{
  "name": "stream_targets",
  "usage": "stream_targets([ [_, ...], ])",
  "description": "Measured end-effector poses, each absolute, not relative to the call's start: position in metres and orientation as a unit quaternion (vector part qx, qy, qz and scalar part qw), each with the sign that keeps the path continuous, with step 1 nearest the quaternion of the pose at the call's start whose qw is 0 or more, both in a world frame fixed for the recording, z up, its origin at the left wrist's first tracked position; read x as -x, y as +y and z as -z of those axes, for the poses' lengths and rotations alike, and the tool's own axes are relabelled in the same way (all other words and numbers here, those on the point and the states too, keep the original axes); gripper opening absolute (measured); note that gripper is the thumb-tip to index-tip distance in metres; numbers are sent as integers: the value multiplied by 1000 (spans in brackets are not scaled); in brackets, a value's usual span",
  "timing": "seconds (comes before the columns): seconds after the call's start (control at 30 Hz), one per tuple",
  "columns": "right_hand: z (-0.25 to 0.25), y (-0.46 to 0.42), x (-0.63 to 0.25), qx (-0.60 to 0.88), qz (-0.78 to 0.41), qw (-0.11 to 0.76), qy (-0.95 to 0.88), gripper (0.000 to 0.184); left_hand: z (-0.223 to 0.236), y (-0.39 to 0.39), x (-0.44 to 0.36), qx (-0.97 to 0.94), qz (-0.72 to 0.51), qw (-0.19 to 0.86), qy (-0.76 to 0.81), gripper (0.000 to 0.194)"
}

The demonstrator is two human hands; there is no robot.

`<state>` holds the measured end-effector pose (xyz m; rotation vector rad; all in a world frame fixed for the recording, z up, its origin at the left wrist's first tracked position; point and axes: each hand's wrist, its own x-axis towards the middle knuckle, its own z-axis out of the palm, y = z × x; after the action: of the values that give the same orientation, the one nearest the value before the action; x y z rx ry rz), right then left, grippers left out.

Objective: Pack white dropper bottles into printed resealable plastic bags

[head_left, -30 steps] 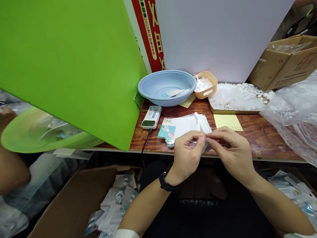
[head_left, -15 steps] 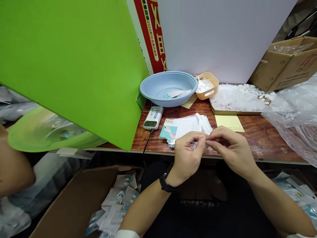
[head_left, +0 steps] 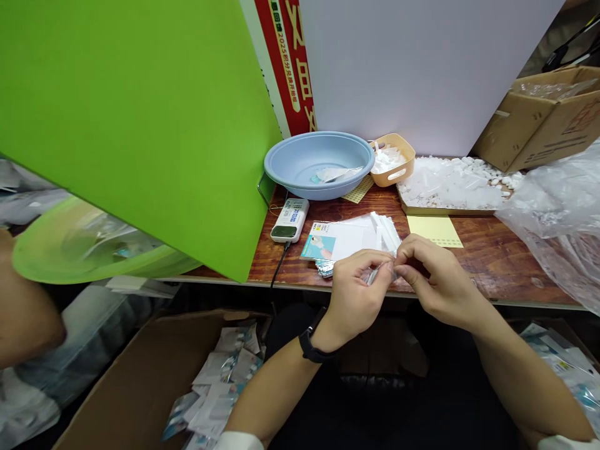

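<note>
Head view: a small clear plastic packet (head_left: pixel 372 277), largely hidden, is clamped in the fingers of the left hand (head_left: pixel 355 292) above the near edge of the wooden tabletop (head_left: pixel 499 265). The right hand (head_left: pixel 438 282) meets it at the fingertips; whether these grip anything cannot be told. Just beyond, the left hand partly blocks a stack of printed packets (head_left: pixel 354 239), between a white device (head_left: pixel 290 219) and a yellow sheet (head_left: pixel 434 230). Farther back stand a blue basin (head_left: pixel 290 164), an orange basket (head_left: pixel 407 167) and a tray (head_left: pixel 450 211) of white pieces. A green panel (head_left: pixel 140 125) bounds the left; a pale panel (head_left: pixel 422 75) rises behind.
</note>
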<state>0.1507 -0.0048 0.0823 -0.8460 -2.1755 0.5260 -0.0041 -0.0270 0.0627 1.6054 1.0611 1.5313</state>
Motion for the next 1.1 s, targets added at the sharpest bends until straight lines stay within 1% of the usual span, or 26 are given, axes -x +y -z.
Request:
stream_targets([
  [0.27, -67, -8, -135, 328, -28, 447, -831, 15, -65, -26, 6, -555, -607, 393, 411, 13],
  [0.47, -57, -10, -127, 316, 42, 493, -810, 17, -67, -29, 8, -535, -621, 409, 402, 13],
  [0.7, -53, -12, -117, 324, 30, 532, -782, 19, -66, -29, 10, -505, -633, 425, 406, 11],
  [0.9, -49, -16, -110, 361, -35, 571, -736, 21, -65, -27, 13, -472, -629, 445, 429, 11],
  [1.1, -48, -20, -105, 377, -72, 581, -718, 24, -64, -29, 14, -457, -639, 450, 425, 11],
])
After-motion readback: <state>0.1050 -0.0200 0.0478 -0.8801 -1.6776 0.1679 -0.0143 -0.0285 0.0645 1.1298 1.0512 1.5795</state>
